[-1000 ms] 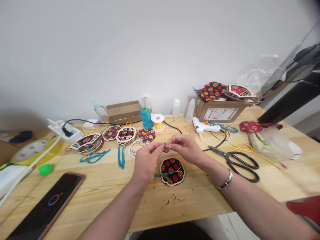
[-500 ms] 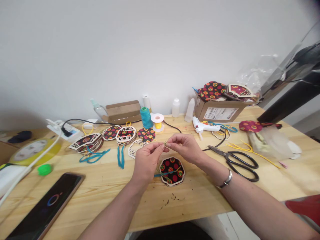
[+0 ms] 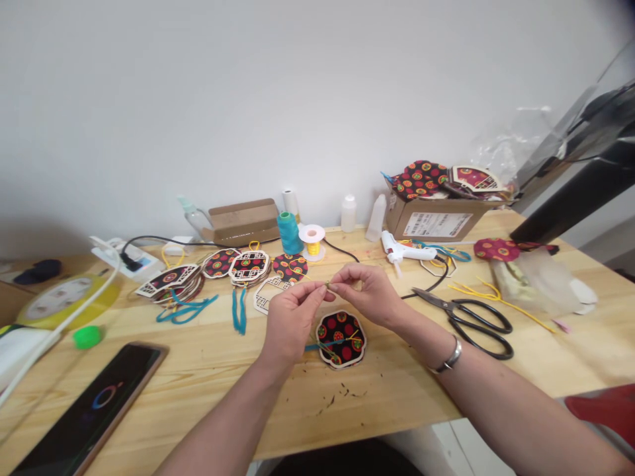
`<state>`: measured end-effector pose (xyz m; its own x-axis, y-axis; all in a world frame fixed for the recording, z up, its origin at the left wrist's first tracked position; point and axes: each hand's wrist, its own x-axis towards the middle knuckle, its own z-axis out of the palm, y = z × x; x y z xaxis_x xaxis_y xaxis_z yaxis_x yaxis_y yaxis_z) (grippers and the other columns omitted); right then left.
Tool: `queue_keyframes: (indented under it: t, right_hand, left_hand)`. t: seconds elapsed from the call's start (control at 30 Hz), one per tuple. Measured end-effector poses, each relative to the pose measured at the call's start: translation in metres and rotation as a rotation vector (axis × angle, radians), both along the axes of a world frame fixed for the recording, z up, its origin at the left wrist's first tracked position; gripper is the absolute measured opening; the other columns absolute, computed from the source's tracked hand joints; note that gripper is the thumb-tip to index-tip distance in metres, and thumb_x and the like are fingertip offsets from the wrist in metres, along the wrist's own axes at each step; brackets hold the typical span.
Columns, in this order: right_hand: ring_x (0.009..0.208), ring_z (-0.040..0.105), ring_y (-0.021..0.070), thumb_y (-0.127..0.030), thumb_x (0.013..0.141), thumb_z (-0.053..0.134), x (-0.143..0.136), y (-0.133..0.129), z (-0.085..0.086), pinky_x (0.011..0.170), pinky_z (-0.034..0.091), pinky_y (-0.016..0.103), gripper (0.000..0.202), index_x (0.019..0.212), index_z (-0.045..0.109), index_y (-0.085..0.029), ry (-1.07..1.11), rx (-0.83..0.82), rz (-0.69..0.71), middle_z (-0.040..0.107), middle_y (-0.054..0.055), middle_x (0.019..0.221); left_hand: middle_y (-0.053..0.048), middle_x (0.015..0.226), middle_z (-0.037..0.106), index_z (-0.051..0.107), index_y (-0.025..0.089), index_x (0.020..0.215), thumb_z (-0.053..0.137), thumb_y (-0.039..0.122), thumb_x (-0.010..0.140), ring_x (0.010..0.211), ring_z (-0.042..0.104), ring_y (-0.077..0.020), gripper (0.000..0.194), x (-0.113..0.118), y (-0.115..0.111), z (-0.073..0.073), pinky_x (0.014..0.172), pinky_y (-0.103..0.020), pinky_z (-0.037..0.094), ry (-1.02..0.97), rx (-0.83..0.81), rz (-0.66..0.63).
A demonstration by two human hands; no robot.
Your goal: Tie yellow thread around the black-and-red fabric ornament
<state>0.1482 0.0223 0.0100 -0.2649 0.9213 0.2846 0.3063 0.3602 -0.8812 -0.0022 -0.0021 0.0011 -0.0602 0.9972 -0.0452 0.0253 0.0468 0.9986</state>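
Thumb and fingertips of my left hand (image 3: 292, 316) pinch a small yellowish-green piece of cord (image 3: 328, 284). My right hand (image 3: 371, 294) pinches it from the other side, its fingertips almost touching the left ones. Just below lies a fabric ornament (image 3: 341, 339) with a pale scalloped rim and black cloth patterned in red, orange and green. Thin greenish strands and a blue cord (image 3: 312, 347) cross its left side, partly hidden by my left hand. How the cord is looped between my fingers is too small to make out.
Scissors (image 3: 459, 316) lie right of my right arm, with a white glue gun (image 3: 404, 251) behind. Blue thread (image 3: 289, 233) and a yellow cord spool (image 3: 312, 242) stand at the back. Finished-looking ornaments (image 3: 249, 266) lie left; a phone (image 3: 92, 410) is front left; a filled carton (image 3: 436, 218) stands back right.
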Motion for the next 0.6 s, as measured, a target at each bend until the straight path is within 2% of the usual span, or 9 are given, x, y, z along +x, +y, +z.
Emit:
queue_keyframes:
  t: [0.27,0.6]
  right_hand:
    - [0.064,0.057,0.0126,-0.020,0.075,0.062,-0.0014,-0.0012,-0.0001,0.062,0.044,0.026,0.007,0.071,0.066,-0.017,-0.012,0.032,-0.035,0.067,0.002,0.070]
    - [0.068,0.055,0.0137,-0.016,0.080,0.058,0.0002,-0.0021,-0.0035,0.066,0.041,0.028,0.009,0.074,0.066,-0.019,-0.119,0.271,-0.029,0.066,0.002,0.070]
  left_hand:
    - [-0.003,0.072,0.070,0.072,0.018,0.077,0.064,0.033,0.071,0.048,0.048,-0.0102,0.018,0.0001,-0.0013,0.0014,0.042,-0.022,0.030,0.064,0.009,0.001]
    - [-0.001,0.067,0.069,0.073,0.019,0.078,0.063,0.029,0.072,0.048,0.049,-0.0094,0.015,0.0002,-0.0017,0.0045,0.042,-0.021,0.030,0.125,0.022,0.007]
